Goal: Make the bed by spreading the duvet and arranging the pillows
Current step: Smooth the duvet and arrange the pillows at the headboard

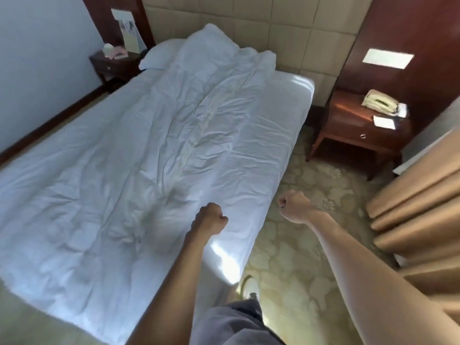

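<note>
A white, wrinkled duvet (149, 145) lies lengthwise over the bed (296, 103), bunched up toward the padded headboard (286, 28). It leaves a strip of sheet bare along the right side. One white pillow (159, 56) peeks out at the top left, partly under the duvet. My left hand (210, 217) is curled into a fist above the duvet near the bed's right edge and holds nothing. My right hand (292, 202), also a fist with nothing in it, hovers over the carpet just right of the bed.
A wooden nightstand (348, 130) with a telephone (380, 102) and a notepad stands right of the bed. Another nightstand (112, 66) sits at the far left corner. Tan curtains (418, 200) hang at the right. Patterned carpet (298, 257) runs along the bed, and my shoe (250, 286) is on it.
</note>
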Available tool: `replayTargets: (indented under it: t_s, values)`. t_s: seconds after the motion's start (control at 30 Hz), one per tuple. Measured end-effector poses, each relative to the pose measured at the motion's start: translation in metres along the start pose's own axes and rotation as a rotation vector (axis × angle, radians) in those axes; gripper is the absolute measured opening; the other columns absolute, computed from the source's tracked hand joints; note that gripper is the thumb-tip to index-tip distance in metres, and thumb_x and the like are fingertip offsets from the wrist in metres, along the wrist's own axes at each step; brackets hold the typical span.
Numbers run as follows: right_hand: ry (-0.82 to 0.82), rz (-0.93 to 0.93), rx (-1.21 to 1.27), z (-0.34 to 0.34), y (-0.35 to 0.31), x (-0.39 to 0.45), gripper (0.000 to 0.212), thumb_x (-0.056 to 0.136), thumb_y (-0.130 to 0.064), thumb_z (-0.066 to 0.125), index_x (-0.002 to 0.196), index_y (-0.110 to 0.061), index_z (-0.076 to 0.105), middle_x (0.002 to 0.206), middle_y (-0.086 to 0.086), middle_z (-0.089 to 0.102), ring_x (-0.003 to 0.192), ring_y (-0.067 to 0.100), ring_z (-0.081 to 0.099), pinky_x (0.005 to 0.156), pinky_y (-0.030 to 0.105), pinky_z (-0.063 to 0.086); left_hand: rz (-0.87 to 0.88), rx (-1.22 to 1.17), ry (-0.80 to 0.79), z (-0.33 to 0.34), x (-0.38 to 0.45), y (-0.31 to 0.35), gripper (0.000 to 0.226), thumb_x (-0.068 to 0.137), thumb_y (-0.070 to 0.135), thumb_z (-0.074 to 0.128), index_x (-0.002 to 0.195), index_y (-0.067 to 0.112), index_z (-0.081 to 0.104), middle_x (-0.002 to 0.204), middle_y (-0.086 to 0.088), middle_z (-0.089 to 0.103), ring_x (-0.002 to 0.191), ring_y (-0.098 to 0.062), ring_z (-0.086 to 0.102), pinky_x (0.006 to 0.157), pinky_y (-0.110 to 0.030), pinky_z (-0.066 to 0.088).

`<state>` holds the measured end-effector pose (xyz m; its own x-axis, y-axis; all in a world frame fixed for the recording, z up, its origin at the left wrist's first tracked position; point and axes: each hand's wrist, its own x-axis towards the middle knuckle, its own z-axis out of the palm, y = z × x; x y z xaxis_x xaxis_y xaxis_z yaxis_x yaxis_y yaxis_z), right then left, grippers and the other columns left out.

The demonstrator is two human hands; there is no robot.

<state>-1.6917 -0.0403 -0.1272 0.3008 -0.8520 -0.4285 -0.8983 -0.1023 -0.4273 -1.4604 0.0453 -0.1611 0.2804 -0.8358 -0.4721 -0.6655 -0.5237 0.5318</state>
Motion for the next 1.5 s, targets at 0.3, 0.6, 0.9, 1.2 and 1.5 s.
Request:
replayTargets:
  t_s: [0.3,0.6,0.9,1.2,1.5]
  values:
    - [-0.027,-0.12,-0.053,-0.101,0.011,0.131,0.039,0.084,0.002,0.049,0.058,-0.02,0.031,0.065,-0.003,0.035,0.058,0.013,0.037,0.048,0.023,0.025,-0.007,-0.076,0.051,-0.025,0.093,0.089,0.015,0.065,0.028,0.052,0.057,0.017,0.047,0.094,-0.018,0.07,0.085,-0.032,0.072,0.084,-0.05,0.057]
    - [-0.198,-0.312,-0.113,-0.15,0.01,0.257,0.039,0.084,0.002,0.051,0.06,-0.018,0.028,0.06,0.0,0.031,0.054,0.017,0.032,0.056,0.03,0.027,-0.179,-0.157,0.165,-0.019,0.166,0.139,0.02,0.075,0.012,0.058,0.058,0.017,0.049,0.077,-0.014,0.073,0.077,-0.028,0.071,0.078,-0.044,0.06]
    - [-0.219,-0.435,-0.26,-0.267,0.057,0.377,0.032,0.084,-0.004,0.051,0.062,-0.019,0.034,0.063,0.001,0.043,0.061,0.021,0.042,0.051,0.028,0.03,-0.24,-0.308,0.267,-0.002,0.252,0.273,0.014,0.069,0.017,0.056,0.057,0.013,0.05,0.071,-0.014,0.072,0.067,-0.026,0.072,0.073,-0.044,0.06]
    - [-0.273,-0.557,-0.312,-0.312,0.055,0.472,0.032,0.085,-0.011,0.055,0.061,-0.021,0.037,0.066,-0.003,0.045,0.061,0.015,0.044,0.053,0.024,0.033,-0.354,-0.407,0.351,-0.005,0.317,0.332,0.022,0.077,0.009,0.056,0.057,0.014,0.048,0.076,-0.02,0.073,0.067,-0.024,0.073,0.07,-0.029,0.057]
    - [-0.426,-0.715,-0.48,-0.294,-0.018,0.567,0.028,0.086,-0.015,0.058,0.064,-0.02,0.04,0.072,-0.002,0.049,0.063,0.015,0.048,0.053,0.024,0.035,-0.496,-0.569,0.45,-0.026,0.401,0.306,0.019,0.072,0.017,0.058,0.057,0.016,0.047,0.075,-0.018,0.072,0.065,-0.028,0.072,0.074,-0.044,0.06]
